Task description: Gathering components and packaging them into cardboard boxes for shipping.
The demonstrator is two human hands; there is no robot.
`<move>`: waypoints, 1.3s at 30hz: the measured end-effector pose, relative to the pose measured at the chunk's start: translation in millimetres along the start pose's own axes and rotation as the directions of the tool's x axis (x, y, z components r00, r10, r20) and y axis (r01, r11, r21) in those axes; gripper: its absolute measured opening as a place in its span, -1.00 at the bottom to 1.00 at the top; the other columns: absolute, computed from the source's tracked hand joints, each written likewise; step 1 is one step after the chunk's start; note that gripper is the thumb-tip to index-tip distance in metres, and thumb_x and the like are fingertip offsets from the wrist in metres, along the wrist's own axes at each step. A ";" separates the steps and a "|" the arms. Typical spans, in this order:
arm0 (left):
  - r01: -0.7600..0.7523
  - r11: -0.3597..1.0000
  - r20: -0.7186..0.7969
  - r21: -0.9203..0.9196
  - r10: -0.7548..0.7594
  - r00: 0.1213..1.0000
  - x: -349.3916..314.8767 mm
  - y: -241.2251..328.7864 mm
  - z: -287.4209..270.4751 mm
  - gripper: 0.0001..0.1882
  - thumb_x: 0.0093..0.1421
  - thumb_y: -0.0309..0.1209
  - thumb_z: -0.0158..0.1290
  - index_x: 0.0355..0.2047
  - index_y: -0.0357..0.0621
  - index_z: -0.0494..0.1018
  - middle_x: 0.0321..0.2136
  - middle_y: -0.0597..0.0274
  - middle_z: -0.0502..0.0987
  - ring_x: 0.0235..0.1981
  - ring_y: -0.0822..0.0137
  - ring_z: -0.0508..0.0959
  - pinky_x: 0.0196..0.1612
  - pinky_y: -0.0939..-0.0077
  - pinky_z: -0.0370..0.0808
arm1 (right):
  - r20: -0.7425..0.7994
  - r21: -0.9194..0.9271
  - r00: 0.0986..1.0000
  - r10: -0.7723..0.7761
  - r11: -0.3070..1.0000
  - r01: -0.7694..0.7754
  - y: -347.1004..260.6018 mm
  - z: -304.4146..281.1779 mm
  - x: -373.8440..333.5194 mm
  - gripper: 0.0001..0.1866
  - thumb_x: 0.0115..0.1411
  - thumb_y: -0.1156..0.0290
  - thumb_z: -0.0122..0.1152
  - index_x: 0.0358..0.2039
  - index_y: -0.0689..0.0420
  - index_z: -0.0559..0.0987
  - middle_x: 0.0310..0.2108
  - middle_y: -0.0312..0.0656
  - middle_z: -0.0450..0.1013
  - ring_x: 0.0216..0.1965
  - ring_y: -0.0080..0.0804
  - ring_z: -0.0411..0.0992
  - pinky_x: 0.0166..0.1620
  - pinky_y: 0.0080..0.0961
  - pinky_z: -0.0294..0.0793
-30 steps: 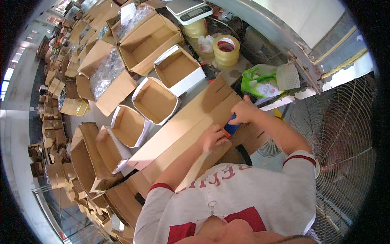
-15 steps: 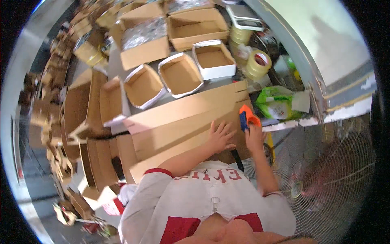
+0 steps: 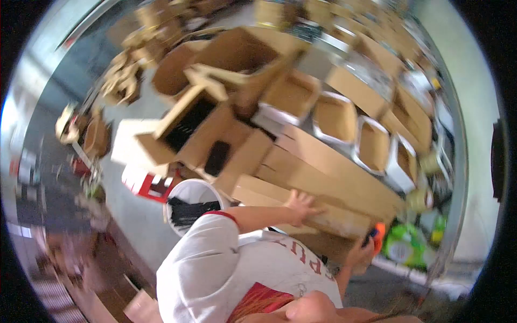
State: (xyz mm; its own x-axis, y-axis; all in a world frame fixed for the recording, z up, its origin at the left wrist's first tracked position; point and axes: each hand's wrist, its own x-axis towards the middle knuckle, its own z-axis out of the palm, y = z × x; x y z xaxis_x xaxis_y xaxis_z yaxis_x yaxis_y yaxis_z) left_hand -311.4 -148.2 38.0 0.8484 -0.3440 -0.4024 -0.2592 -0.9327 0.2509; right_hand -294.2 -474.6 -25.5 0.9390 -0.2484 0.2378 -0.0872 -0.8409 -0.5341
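My left hand [image 3: 303,207] lies with fingers spread on a long folded cardboard box [image 3: 344,177] in front of me. At the box's right end, my right hand [image 3: 362,254] is closed around an orange and blue tape dispenser [image 3: 379,237]; motion blur softens its outline. The dispenser is beside the cardboard's near right corner, and I cannot tell whether it touches. Beyond the cardboard stands a row of open white-sided trays with brown insides, among them a tray [image 3: 335,116] near the middle.
Left of me is a white bucket [image 3: 188,185] holding black strips. Open cartons [image 3: 215,137] with black contents stand beyond it. A green bag [image 3: 406,245] lies at the right, near tape rolls [image 3: 420,199]. A larger carton [image 3: 358,89] holds clear plastic packaging.
The view has swung left, bringing the bucket and left-hand cartons into sight. My left hand still rests on the cardboard, and my right hand still holds the tape dispenser.
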 end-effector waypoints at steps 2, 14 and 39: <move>0.002 0.998 -0.071 -0.061 -0.006 0.997 -28.8 5.4 -9.9 0.05 -0.15 -0.01 0.29 0.29 0.68 -0.09 0.16 0.07 0.18 0.15 0.02 0.19 0.02 -0.12 0.15 | -0.207 0.023 0.977 -0.051 0.998 0.057 -13.5 -5.0 -4.7 -0.68 0.24 0.39 0.03 -0.05 0.29 0.46 -0.08 0.07 0.40 0.00 -0.05 0.33 0.08 -0.26 0.31; 0.494 0.674 -0.328 -0.550 -0.718 0.615 -249.6 53.9 97.3 0.06 -0.40 -0.12 0.32 0.23 0.59 0.15 0.03 0.08 0.25 0.03 0.05 0.24 -0.05 0.06 0.13 | 0.563 0.678 0.766 -0.311 0.703 -0.213 -167.9 67.0 6.2 -0.49 0.31 0.06 -0.08 0.03 0.26 0.40 -0.03 -0.14 0.35 -0.10 -0.33 0.33 -0.03 -0.41 0.32; -0.910 -0.315 0.791 -0.270 0.467 -0.396 -751.1 359.7 576.2 0.17 -0.25 -0.21 0.28 0.32 0.57 -0.17 0.32 -0.15 -0.14 0.32 -0.25 -0.15 0.27 -0.18 -0.05 | 0.718 0.652 -0.600 -0.353 0.641 0.404 -237.3 132.3 -456.7 -0.80 0.23 0.33 0.11 -0.31 0.24 0.46 -0.49 -0.30 0.37 -0.49 -0.60 0.32 -0.41 -0.63 0.37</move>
State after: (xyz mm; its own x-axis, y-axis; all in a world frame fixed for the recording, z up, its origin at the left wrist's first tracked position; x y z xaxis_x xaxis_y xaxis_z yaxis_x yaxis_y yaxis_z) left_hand -1307.8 -287.9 -76.8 -0.8220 -0.3847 -0.4198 -0.5657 0.6358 0.5251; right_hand -658.3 -98.0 -114.6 -0.2934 0.7909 -0.5370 0.5406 -0.3260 -0.7755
